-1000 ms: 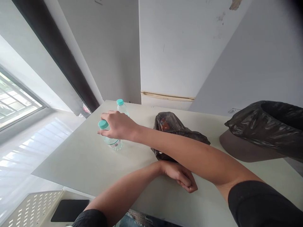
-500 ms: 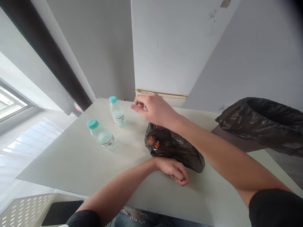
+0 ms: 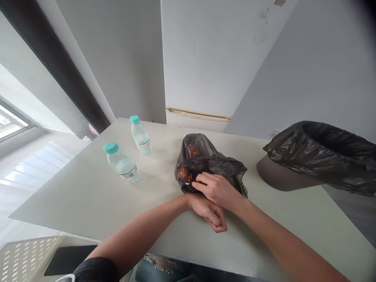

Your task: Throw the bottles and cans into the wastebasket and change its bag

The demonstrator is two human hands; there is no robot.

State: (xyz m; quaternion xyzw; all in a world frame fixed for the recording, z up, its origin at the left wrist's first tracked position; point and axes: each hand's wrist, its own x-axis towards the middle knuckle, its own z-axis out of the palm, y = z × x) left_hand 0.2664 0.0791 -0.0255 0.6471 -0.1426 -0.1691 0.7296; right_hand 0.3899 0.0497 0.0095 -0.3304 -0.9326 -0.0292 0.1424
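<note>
A thin black plastic bag (image 3: 227,166) lies on the white table, its mouth partly open toward me. Through it show orange-brown items (image 3: 183,172), one with a small white part; I cannot make out their kind. My right hand (image 3: 216,190) is over the near side of the bag, fingers bent and slightly apart, fingertips close to the orange item. Nothing shows between those fingers. My left hand (image 3: 208,212) rests on the table as a closed fist against the bag's near edge, just under my right wrist. No held thing shows in it.
Two clear water bottles with turquoise caps, a nearer one (image 3: 122,163) and a farther one (image 3: 141,135), stand left of the bag. At right is a bin (image 3: 282,176) lined with a black bag. A dark flat object (image 3: 69,260) lies by a perforated cream basket (image 3: 22,258).
My right hand has come down from above the table's far part to the bag's mouth. My left fist stays by the bag, and the view has shifted slightly.
</note>
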